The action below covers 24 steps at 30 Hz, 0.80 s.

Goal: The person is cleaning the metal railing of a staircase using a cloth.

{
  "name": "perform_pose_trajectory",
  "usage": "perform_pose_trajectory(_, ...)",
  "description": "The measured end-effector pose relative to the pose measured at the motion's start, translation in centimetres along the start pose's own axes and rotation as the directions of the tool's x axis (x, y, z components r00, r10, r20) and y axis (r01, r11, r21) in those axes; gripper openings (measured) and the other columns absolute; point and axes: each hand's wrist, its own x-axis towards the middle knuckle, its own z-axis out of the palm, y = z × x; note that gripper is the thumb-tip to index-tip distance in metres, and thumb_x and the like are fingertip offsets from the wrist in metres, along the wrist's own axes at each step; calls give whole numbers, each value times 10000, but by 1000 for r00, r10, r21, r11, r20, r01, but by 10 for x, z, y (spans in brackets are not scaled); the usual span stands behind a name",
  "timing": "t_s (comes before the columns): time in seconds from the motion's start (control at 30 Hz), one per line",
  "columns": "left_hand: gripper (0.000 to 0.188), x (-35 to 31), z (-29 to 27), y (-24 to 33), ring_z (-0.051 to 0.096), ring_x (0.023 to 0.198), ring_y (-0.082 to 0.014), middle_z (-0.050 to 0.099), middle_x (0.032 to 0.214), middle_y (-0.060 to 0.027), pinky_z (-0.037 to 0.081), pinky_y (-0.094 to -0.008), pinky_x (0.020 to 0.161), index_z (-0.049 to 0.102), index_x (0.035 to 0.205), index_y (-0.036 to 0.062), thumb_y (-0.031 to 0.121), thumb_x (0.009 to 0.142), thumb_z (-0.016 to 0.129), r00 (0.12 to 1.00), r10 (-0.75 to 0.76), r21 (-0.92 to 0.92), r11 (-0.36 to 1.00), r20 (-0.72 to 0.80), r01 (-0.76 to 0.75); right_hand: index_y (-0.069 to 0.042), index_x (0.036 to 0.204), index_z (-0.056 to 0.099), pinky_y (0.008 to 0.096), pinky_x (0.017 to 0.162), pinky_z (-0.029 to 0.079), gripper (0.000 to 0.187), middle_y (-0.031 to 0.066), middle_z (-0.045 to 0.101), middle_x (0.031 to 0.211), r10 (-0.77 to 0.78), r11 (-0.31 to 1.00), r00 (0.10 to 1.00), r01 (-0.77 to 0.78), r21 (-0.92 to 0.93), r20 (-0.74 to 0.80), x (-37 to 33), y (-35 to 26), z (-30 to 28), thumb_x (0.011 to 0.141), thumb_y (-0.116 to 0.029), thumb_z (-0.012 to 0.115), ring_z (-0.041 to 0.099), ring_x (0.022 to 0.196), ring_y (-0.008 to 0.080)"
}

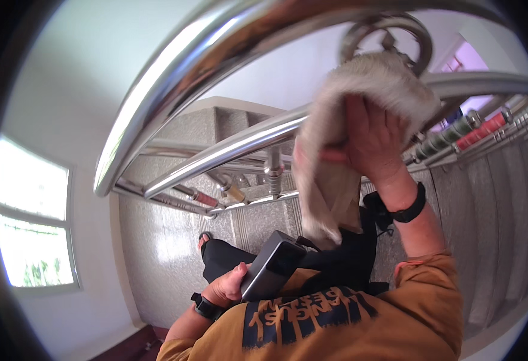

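A blurred beige cloth (318,150) drapes over the polished metal railing (240,147) in the upper middle. My right hand (375,138) presses into the cloth with fingers stretched over it, and the cloth's lower end hangs toward my lap. At the lower middle, a grey box-shaped device (273,265) with a dark face sits in front of my chest. My left hand (231,283) is right beside this device, thumb against its edge. The device hides the other fingers, so I cannot make out whether they grip it.
A thick curved handrail (173,78) arches across the top, with a metal ring (423,42) joined to the railing. Below run balusters with red and green sleeves (483,132). Grey stone steps (474,222) lie at the right, a speckled landing (161,240) at the left, near a bright window (35,216).
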Motion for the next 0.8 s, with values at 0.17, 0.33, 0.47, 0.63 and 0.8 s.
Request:
perform_pose_trajectory(0.17,823,-12,-13,-6,547,1025,-194,542,1148,-131,431,-309,888,407,1258,-2,638,752,509,999,48,-85,995,19,-46,-169,1236,491,477,1023,257,710,97,447,1274,-91,961,987,122,-248,133,-4,-5,7,646,-528,659,375,1216,303)
perform_pose_trajectory(0.33,802,-7,-37,-18,545,1037,-210,540,1163,-140,418,-338,908,420,1253,9,630,753,515,991,53,-171,985,125,-31,-139,1252,464,497,998,292,785,114,495,1205,-135,965,960,184,-188,247,1,-31,15,547,-324,756,454,1133,314)
perform_pose_trajectory(0.47,813,-8,-50,-22,528,1058,-208,536,1168,-140,416,-343,909,405,1263,10,632,751,517,990,85,-158,985,116,-66,-87,1212,446,406,925,394,822,123,520,1104,-177,946,932,250,-206,316,29,-47,3,484,-249,789,508,1042,288)
perform_pose_trajectory(0.63,820,-12,-55,-18,522,1066,-206,519,1188,-140,414,-341,912,382,1280,12,627,755,518,987,84,-200,978,135,-56,-39,1120,468,328,797,459,724,105,536,1027,-331,924,828,383,-24,453,69,-65,2,512,-295,764,555,911,256)
perform_pose_trajectory(0.8,838,-22,-63,-10,521,1068,-203,502,1212,-145,408,-328,920,357,1298,14,619,747,539,982,76,-199,979,175,-41,-5,1026,471,319,634,489,580,106,549,892,-359,932,734,321,171,577,75,-131,53,586,-276,734,588,767,226)
